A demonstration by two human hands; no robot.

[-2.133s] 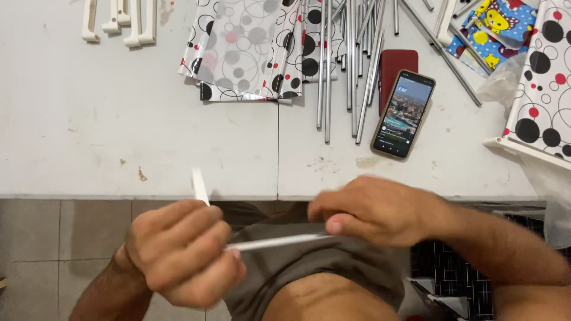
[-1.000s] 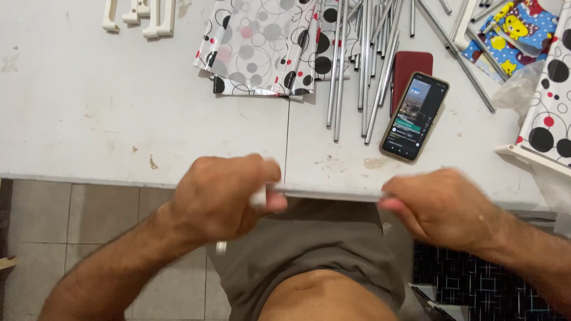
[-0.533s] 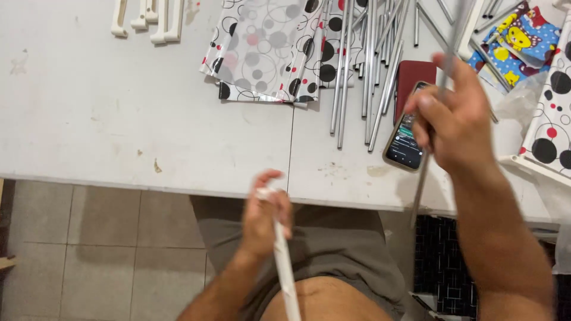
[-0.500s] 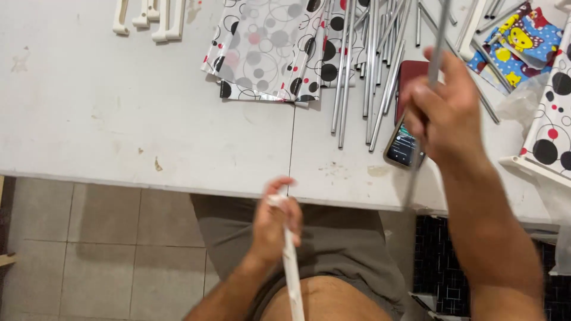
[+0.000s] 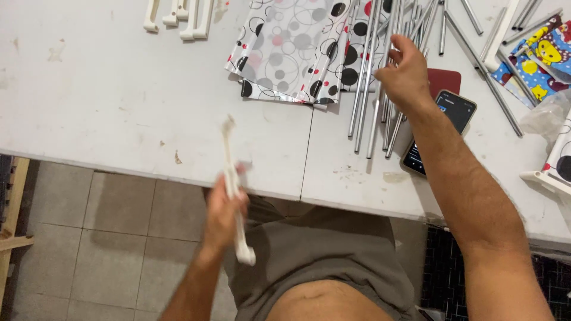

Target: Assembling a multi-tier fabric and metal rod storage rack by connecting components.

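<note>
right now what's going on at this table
A person sits at a white table. Their left hand grips a white plastic rod, held near the table's edge. Their right hand reaches into a bunch of metal rods lying beside spotted sheets. A phone lies on the table by the right forearm.

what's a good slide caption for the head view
Left hand holds a white plastic rod; right hand reaches into metal rods on the white table.
</note>
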